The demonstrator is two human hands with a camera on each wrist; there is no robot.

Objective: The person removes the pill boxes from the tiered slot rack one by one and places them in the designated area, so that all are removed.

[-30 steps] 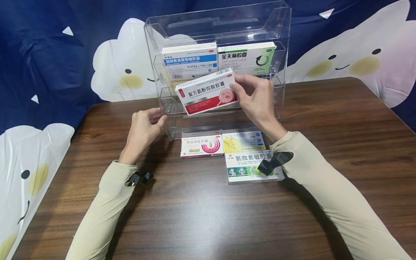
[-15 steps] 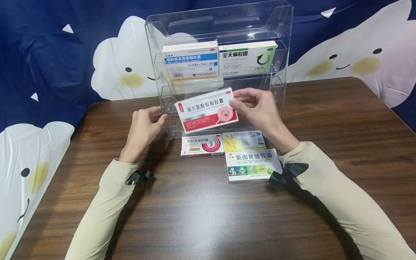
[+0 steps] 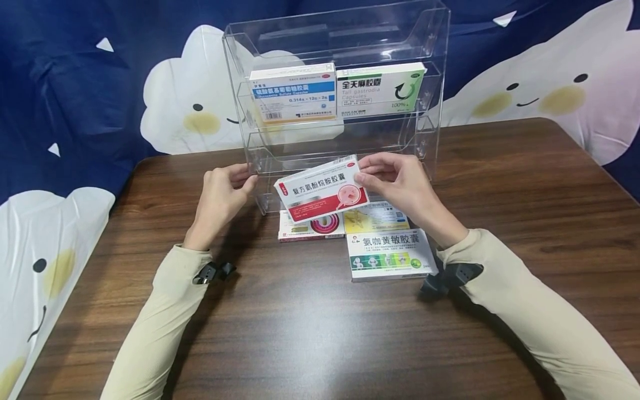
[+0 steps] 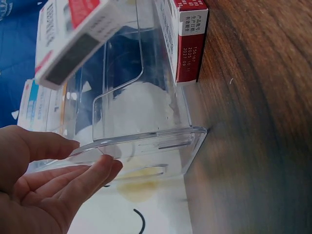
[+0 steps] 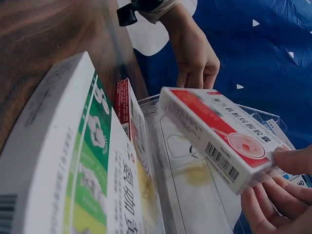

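My right hand (image 3: 400,180) pinches the right end of a red-and-white medicine box (image 3: 322,189), tilted with its right end higher, in front of the clear acrylic rack (image 3: 300,147). In the right wrist view, the thumb lies on the front of that medicine box (image 5: 224,131) and the fingers are behind it. My left hand (image 3: 222,194) grips the rack's left side panel; the left wrist view shows thumb and fingers on either side of the clear edge (image 4: 141,139). Below the held box, a pink-and-white medicine box (image 3: 310,229) and a yellow one (image 3: 380,218) are partly covered by it.
A blue-and-white box (image 3: 295,94) and a green-and-white box (image 3: 380,91) stand side by side on an upper tier of the rack. A white-and-green box (image 3: 390,255) lies in front of the yellow one on the wooden table (image 3: 300,333). A patterned blue cloth (image 3: 100,83) hangs behind.
My right hand has lowered the red-and-white box from before the rack's middle tier to just over the lower boxes. The left hand stays on the rack's side.
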